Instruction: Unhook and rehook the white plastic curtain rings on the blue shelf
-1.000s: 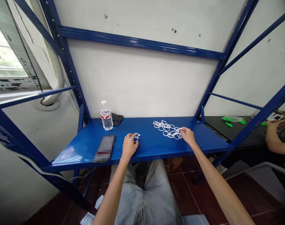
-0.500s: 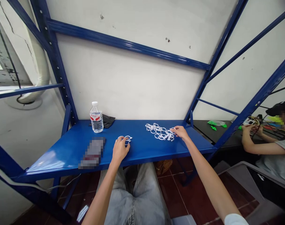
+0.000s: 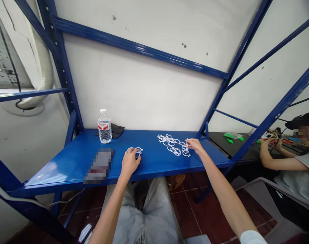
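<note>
My left hand (image 3: 130, 161) rests on the blue tabletop with its fingers curled over a few white plastic rings (image 3: 139, 150), which stick out past the fingertips. To the right lies a loose pile of several white plastic rings (image 3: 171, 140) with small knobs on them. My right hand (image 3: 195, 145) is at the pile's right edge, thumb and fingers pinched on a white ring (image 3: 187, 145). The fingers partly hide that ring, and I cannot tell whether it hooks into others.
A water bottle (image 3: 104, 127) stands at the back left, before a black pouch (image 3: 117, 130). A blurred dark flat object (image 3: 100, 164) lies left of my left hand. Blue rack posts (image 3: 219, 98) frame the table (image 3: 149, 162). At right, another person (image 3: 284, 156) works at a black table.
My right hand has pulled slightly at the pile's right end; rings there have spread apart and shifted toward me. The left hand has stayed in place.
</note>
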Demonstrator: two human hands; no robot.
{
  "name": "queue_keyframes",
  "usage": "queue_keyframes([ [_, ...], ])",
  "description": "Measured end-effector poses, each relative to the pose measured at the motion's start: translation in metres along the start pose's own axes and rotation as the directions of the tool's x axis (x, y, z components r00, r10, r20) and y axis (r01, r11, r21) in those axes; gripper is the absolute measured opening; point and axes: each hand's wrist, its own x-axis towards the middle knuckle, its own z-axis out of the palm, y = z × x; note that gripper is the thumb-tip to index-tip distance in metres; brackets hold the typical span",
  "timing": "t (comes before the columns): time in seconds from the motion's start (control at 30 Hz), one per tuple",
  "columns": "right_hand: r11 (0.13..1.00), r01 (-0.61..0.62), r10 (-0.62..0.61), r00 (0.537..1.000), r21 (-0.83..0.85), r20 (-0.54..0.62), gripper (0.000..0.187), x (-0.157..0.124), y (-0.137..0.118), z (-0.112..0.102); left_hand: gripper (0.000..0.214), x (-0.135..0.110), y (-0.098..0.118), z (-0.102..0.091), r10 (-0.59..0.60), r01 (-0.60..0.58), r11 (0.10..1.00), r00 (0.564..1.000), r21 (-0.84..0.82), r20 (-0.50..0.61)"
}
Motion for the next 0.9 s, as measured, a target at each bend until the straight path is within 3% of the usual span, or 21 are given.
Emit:
queue_keyframes([
  [0.17, 0.999, 0.021, -0.021, 1.000, -0.038, 0.004, 0.027, -0.002, 0.002, 0.004, 0.035, 0.000, 0.002, -0.002, -0.006, 0.006, 1.000, 1.000, -0.002, 0.013],
  [0.27, 0.974, 0.110, -0.112, 0.994, -0.197, 0.004, 0.039, -0.002, 0.002, 0.004, 0.036, 0.000, 0.001, -0.002, -0.002, 0.002, 1.000, 1.000, -0.005, 0.016],
  [0.4, 0.845, 0.165, -0.199, 0.980, -0.508, -0.012, 0.042, 0.000, -0.006, 0.006, 0.035, 0.000, 0.000, -0.001, 0.000, 0.000, 1.000, 1.000, -0.007, 0.011],
  [0.5, 0.766, 0.134, -0.151, 0.988, -0.629, 0.028, 0.038, 0.002, -0.016, 0.008, 0.034, 0.000, -0.001, 0.000, 0.006, -0.006, 1.000, 1.000, -0.014, -0.003],
  [0.6, 0.736, 0.134, -0.115, 0.991, -0.664, 0.071, 0.032, 0.003, -0.023, 0.009, 0.034, 0.000, -0.002, 0.001, 0.016, -0.016, 1.000, 1.000, -0.017, -0.010],
  [0.73, 0.725, 0.178, -0.156, 0.983, -0.666, 0.093, 0.033, 0.001, -0.023, 0.007, 0.035, 0.000, -0.002, 0.001, 0.009, -0.009, 1.000, 1.000, -0.022, 0.000],
  [0.9, 0.776, 0.166, -0.120, 0.986, -0.608, 0.116, 0.033, 0.002, -0.016, 0.006, 0.035, 0.000, 0.000, 0.001, 0.010, -0.010, 0.999, 1.000, -0.033, -0.006],
])
